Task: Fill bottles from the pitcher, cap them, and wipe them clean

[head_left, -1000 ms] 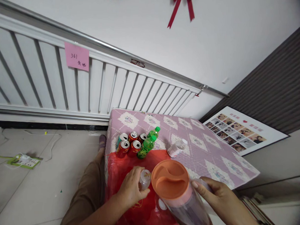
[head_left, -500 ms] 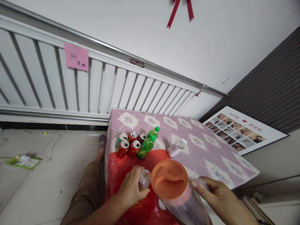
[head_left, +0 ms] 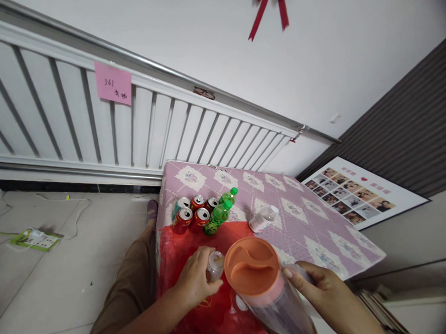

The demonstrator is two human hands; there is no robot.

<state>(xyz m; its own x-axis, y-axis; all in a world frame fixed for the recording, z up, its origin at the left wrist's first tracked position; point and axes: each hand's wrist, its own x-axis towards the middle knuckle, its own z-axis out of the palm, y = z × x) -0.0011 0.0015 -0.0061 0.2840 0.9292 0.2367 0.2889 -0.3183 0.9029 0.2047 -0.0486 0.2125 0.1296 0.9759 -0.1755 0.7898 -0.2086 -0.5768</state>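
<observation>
My left hand (head_left: 198, 279) is wrapped round a small clear plastic bottle (head_left: 214, 269) with its open mouth facing up. My right hand (head_left: 315, 289) grips the handle of a clear pitcher (head_left: 286, 312) that has an orange lid (head_left: 252, 266). The pitcher is tilted, its lid end towards the bottle, and brownish liquid shows inside it. Its lip meets the bottle mouth, where a bit of brownish liquid appears. Below the lid, a white round object (head_left: 241, 303) lies partly hidden on the red cloth (head_left: 238, 231).
Several drink cans (head_left: 183, 219) stand grouped beside two green bottles (head_left: 218, 217). Further right is a clear bottle with a white cap (head_left: 264, 219). They rest on a purple patterned bed-like surface (head_left: 313, 215) against a radiator (head_left: 209, 132). A power strip (head_left: 37, 239) lies on the floor.
Both hands, the bottle and the pitcher stay almost in place. The liquid inside the pitcher looks slightly shifted.
</observation>
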